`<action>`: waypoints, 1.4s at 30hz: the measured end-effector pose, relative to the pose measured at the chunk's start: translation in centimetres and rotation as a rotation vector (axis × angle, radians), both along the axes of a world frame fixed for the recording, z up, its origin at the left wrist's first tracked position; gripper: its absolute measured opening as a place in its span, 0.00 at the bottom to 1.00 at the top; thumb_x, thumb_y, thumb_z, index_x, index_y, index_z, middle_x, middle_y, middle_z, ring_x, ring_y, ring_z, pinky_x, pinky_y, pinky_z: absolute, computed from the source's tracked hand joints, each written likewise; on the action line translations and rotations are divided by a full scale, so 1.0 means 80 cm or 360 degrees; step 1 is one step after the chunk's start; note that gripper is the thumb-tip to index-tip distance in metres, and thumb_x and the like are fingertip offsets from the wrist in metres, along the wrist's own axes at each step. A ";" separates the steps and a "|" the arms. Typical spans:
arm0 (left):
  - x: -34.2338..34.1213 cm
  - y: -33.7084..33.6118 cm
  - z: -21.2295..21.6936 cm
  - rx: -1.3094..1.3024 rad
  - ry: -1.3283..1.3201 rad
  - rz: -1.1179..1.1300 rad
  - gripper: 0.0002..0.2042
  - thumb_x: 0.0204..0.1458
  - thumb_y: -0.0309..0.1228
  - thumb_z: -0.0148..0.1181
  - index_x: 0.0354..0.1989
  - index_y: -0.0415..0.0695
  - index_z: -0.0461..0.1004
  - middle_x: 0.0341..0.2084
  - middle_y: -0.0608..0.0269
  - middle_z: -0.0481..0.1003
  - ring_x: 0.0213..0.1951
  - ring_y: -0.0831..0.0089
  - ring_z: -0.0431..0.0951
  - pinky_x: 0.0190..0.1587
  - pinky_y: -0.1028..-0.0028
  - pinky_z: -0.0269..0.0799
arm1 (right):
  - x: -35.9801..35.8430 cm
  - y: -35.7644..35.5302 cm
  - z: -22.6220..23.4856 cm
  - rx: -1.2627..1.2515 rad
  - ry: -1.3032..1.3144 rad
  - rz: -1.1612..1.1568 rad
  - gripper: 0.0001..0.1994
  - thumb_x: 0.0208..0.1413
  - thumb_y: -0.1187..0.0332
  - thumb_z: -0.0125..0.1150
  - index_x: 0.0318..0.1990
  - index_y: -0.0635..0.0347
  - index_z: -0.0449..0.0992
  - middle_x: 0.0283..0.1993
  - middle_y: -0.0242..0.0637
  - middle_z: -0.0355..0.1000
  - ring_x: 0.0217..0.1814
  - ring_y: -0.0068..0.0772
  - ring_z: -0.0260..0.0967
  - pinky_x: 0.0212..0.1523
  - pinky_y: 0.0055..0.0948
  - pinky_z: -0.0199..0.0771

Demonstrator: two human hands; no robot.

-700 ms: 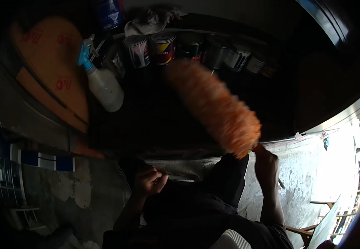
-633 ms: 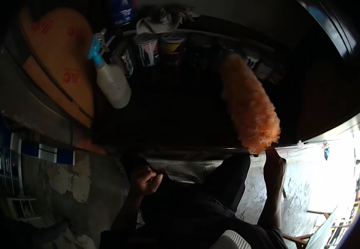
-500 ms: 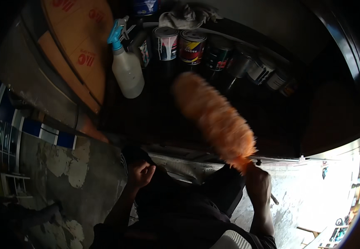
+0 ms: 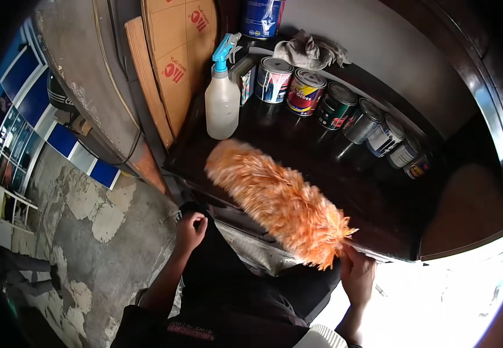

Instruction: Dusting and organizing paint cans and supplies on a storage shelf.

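Right hand gripping orange duster, left hand curled, paint tins behind

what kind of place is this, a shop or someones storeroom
Most likely a small paint or hardware shop, or its storage corner. A row of paint tins lines a dark wooden shelf, beside a spray bottle and flattened cardboard. The right hand holds an orange feather duster over the shelf.

Dim overall, with harsh white glare at lower right. Motion blur on the orange duster. Glints on the dark shelf. Strong fisheye bending, black vignette at the rim.
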State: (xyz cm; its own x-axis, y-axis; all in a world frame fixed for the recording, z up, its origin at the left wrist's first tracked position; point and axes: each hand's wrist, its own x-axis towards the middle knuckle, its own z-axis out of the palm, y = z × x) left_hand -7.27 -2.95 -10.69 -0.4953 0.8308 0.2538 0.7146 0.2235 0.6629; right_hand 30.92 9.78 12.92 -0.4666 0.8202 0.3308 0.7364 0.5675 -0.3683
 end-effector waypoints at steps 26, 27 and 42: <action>-0.053 0.158 0.275 0.1219 0.0096 0.0191 0.18 0.56 0.33 0.62 0.48 0.34 0.69 0.43 0.48 0.76 0.45 0.56 0.77 0.49 0.63 0.70 | -0.106 0.146 0.008 0.0048 -0.0562 -0.0147 0.13 0.61 0.64 0.56 0.51 0.51 0.78 0.28 0.51 0.74 0.31 0.55 0.74 0.30 0.48 0.73; -0.051 0.133 0.267 0.1272 0.0070 0.0173 0.17 0.57 0.32 0.62 0.49 0.35 0.69 0.42 0.51 0.77 0.44 0.60 0.77 0.49 0.63 0.71 | -0.105 0.139 0.001 -0.0024 -0.0599 -0.0054 0.13 0.61 0.64 0.55 0.51 0.51 0.78 0.28 0.52 0.74 0.31 0.56 0.74 0.30 0.49 0.73; -0.090 -0.143 0.273 0.1023 0.0350 0.0760 0.15 0.60 0.38 0.56 0.45 0.37 0.73 0.40 0.56 0.77 0.44 0.66 0.76 0.52 0.66 0.69 | -0.105 0.072 0.007 -0.0231 -0.0174 0.0486 0.12 0.59 0.69 0.58 0.48 0.59 0.80 0.35 0.55 0.76 0.36 0.57 0.75 0.34 0.42 0.74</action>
